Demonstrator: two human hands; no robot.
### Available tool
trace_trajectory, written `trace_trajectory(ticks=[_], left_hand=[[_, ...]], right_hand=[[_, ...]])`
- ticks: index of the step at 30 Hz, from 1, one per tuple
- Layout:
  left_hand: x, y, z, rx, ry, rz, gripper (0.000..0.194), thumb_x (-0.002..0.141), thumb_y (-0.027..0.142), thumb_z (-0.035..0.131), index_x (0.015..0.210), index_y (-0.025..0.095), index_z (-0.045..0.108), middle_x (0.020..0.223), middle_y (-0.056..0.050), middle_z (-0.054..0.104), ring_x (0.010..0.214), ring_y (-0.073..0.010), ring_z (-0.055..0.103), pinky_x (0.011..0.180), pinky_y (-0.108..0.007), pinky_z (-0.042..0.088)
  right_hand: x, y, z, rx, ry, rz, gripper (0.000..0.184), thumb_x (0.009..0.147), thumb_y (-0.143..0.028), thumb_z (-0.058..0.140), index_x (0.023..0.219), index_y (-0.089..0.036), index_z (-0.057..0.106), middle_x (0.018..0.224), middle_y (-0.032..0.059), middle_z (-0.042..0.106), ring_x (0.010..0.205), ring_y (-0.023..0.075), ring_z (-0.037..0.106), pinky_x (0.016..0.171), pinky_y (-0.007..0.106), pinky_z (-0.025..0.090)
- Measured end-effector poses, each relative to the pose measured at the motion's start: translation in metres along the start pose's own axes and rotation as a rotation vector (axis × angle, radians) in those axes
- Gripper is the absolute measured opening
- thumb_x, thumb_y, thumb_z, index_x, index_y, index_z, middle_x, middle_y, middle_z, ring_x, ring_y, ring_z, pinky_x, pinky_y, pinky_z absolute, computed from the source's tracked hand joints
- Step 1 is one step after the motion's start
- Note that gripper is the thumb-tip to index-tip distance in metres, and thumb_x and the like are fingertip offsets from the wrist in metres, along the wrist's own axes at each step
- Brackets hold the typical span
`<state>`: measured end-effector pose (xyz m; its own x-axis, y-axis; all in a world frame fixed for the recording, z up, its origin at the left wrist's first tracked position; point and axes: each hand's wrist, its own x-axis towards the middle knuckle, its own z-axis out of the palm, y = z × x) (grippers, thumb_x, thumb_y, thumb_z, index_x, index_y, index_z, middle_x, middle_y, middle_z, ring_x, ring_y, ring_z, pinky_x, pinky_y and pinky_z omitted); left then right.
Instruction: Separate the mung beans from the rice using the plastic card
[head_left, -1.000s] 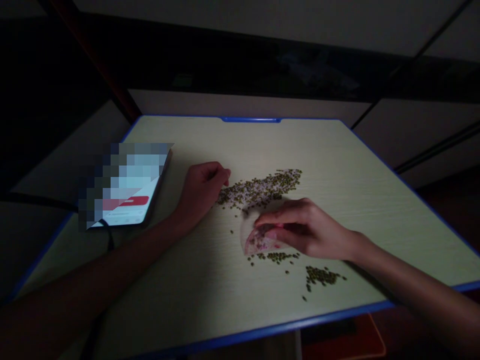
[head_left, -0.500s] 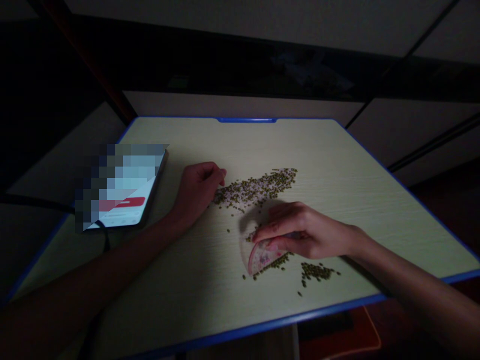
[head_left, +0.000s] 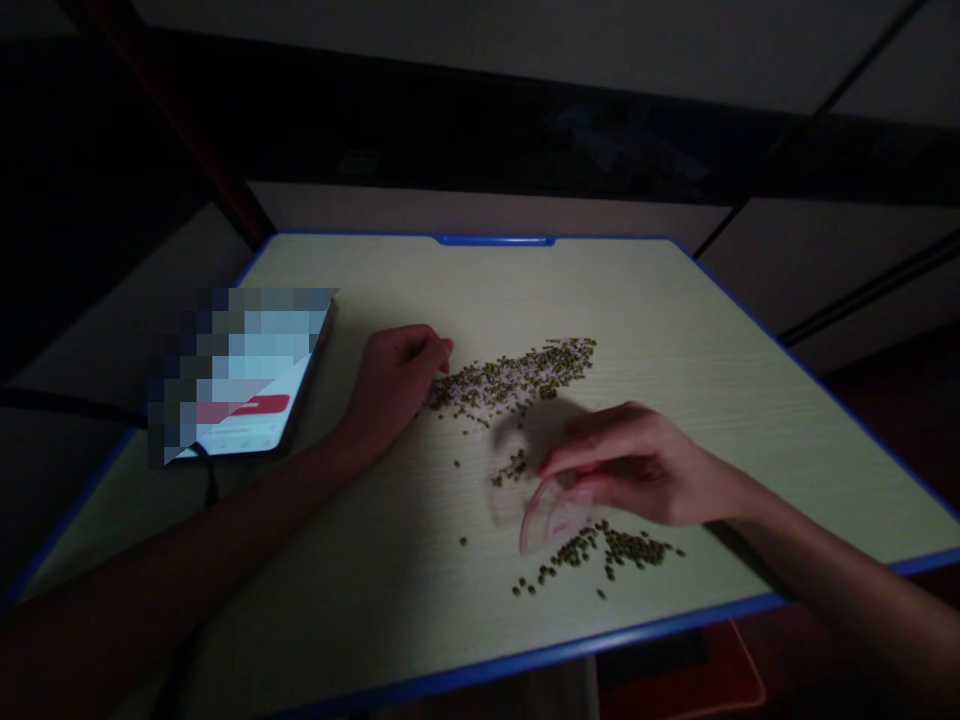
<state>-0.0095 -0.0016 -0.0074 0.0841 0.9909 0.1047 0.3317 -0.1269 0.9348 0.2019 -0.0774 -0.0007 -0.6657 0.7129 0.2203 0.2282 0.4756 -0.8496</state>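
Observation:
My right hand (head_left: 637, 465) pinches a clear pink protractor (head_left: 553, 515), its curved edge tilted toward the tabletop. In front of that edge lies a spread of small green beans (head_left: 634, 548), near the table's front side. A few more beans (head_left: 511, 467) sit just behind the protractor, in the hand's shadow. Farther back stretches a long pile (head_left: 517, 378) of green beans mixed with pale grains. At the left end of this pile rests my left hand (head_left: 405, 375), fingers curled into a loose fist; nothing shows in it, though the palm side is hidden.
A lit tablet or phone (head_left: 259, 385), its screen partly blurred, lies on the left of the table, with a dark cable (head_left: 211, 470) across its lower corner. The pale tabletop (head_left: 360, 590) has a blue rim (head_left: 555, 642). Dark panels stand behind it.
The protractor and my right hand have shifted right, and the beans before its edge now lie closer to the front cluster. My left hand stays still.

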Motion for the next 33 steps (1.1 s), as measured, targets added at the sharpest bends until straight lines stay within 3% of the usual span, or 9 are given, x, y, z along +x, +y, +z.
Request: trace_trajectory(ticks=[4, 7, 13, 24, 33], left_hand=[[0.0, 0.001, 0.0, -0.01, 0.006, -0.005, 0.023, 0.068, 0.023, 0.052, 0.046, 0.017, 0.047, 0.033, 0.006, 0.037, 0.034, -0.0065, 0.032, 0.04, -0.022, 0.024], [0.0, 0.001, -0.001, -0.012, -0.001, -0.007, 0.024, 0.069, 0.023, 0.052, 0.046, 0.017, 0.047, 0.033, 0.006, 0.037, 0.034, -0.0066, 0.033, 0.04, -0.022, 0.025], [0.001, -0.001, 0.0, -0.006, 0.002, 0.003, 0.024, 0.069, 0.025, 0.05, 0.046, 0.017, 0.047, 0.033, 0.006, 0.037, 0.034, -0.0068, 0.033, 0.04, -0.022, 0.025], [0.001, -0.003, 0.001, -0.017, 0.0, -0.007, 0.024, 0.068, 0.029, 0.05, 0.047, 0.017, 0.047, 0.033, 0.006, 0.036, 0.033, -0.0063, 0.032, 0.038, -0.021, 0.024], [0.001, -0.002, 0.0, -0.013, 0.013, -0.009, 0.024, 0.068, 0.027, 0.051, 0.046, 0.017, 0.047, 0.033, 0.006, 0.036, 0.033, -0.0059, 0.032, 0.038, -0.02, 0.024]], right_hand=[[-0.01, 0.006, -0.005, 0.089, 0.443, 0.179, 0.018, 0.075, -0.015, 0.063, 0.092, -0.018, 0.069, 0.055, -0.0029, 0.056, 0.043, 0.0074, 0.044, 0.039, 0.021, 0.034], [-0.012, 0.013, -0.002, 0.086, 0.575, 0.27, 0.017, 0.075, -0.018, 0.064, 0.091, -0.017, 0.069, 0.048, -0.0051, 0.047, 0.041, 0.007, 0.039, 0.037, 0.021, 0.028], [-0.006, 0.018, 0.009, 0.037, 0.495, 0.293, 0.02, 0.076, -0.023, 0.064, 0.092, -0.014, 0.07, 0.049, -0.0054, 0.042, 0.043, 0.0059, 0.032, 0.038, 0.02, 0.023], [-0.001, 0.017, 0.006, -0.031, 0.433, 0.297, 0.021, 0.077, -0.019, 0.06, 0.092, -0.009, 0.069, 0.053, -0.0042, 0.043, 0.043, 0.0045, 0.031, 0.035, 0.019, 0.023], [-0.006, 0.013, 0.004, 0.037, 0.433, 0.284, 0.017, 0.073, -0.013, 0.06, 0.088, -0.01, 0.069, 0.052, -0.0052, 0.042, 0.042, 0.0043, 0.032, 0.034, 0.018, 0.022]])
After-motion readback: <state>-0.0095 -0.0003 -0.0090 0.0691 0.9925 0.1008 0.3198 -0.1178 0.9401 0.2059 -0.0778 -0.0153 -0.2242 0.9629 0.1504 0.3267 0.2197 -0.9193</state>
